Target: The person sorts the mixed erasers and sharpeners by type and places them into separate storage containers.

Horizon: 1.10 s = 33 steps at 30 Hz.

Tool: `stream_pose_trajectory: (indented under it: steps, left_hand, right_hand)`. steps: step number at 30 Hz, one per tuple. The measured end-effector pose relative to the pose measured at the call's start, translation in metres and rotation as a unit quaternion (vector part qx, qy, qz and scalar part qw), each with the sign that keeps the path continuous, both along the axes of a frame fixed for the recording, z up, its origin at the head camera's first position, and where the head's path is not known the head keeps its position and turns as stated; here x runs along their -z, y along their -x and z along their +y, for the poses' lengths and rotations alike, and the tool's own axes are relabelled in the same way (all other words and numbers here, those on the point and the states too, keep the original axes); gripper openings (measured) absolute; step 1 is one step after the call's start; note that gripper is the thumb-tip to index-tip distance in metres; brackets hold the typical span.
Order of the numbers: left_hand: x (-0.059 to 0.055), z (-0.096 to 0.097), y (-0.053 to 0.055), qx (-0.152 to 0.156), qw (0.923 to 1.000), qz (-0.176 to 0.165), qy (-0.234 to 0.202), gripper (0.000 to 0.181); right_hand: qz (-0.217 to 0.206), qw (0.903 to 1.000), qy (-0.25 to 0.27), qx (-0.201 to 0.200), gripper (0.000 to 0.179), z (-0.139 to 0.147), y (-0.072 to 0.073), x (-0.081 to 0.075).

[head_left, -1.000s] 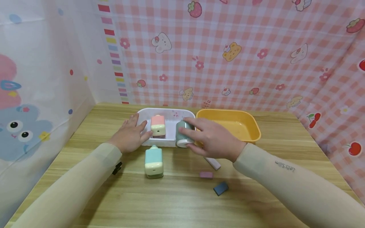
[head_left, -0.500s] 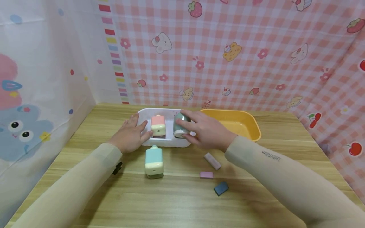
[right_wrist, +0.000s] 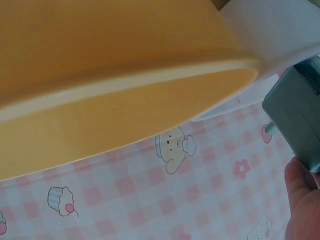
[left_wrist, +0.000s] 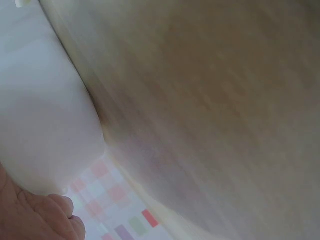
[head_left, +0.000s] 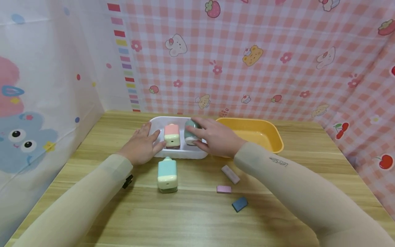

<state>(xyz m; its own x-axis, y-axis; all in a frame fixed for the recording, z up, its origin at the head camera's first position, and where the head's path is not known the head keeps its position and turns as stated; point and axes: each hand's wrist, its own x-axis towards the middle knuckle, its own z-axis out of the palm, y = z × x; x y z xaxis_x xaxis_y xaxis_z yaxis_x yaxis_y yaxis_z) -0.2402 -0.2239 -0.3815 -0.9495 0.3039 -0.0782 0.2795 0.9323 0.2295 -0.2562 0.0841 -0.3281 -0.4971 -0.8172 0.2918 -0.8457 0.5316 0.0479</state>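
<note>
the left hand [head_left: 139,146], fingers spread, rests at the white rounded plastic tray [head_left: 188,155]; uneven pressure could shift it. the right hand [head_left: 217,138] pinches the grey-green boxy plastic case [head_left: 188,135] within the tray's outline; careless release could topple it against the pink-and-cream boxy plastic case [head_left: 171,133].

A cream left sleeve [head_left: 74,202] and a matching right sleeve [head_left: 297,188], both smooth and close-fitting, leave the hands bare. Small dark lettering [head_left: 278,161], apparently "LetsSlim", marks the right one. Just beside the left cuff [head_left: 118,167] sits a small black fitting [head_left: 127,181], its details unclear.
</note>
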Motion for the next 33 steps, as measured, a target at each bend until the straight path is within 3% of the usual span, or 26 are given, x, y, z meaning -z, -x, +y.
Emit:
stream_pose_trajectory:
  steps: [20,26,33]
  left_hand:
    - [0.002,-0.001,0.001,0.000,1.0000,0.004,0.005,0.085]
    - [0.003,-0.001,0.001,0.001,1.0000,0.008,0.006,0.084]
    - [0.004,-0.001,0.002,0.001,0.9999,0.012,0.004,0.085]
  right_hand:
    - [-0.037,0.9972,-0.053,0.037,0.056,-0.018,0.014,0.014]
    - [-0.029,0.9971,-0.062,0.033,0.055,-0.023,0.016,0.019]
    - [-0.046,0.9946,-0.078,0.050,0.056,-0.026,0.016,0.022]
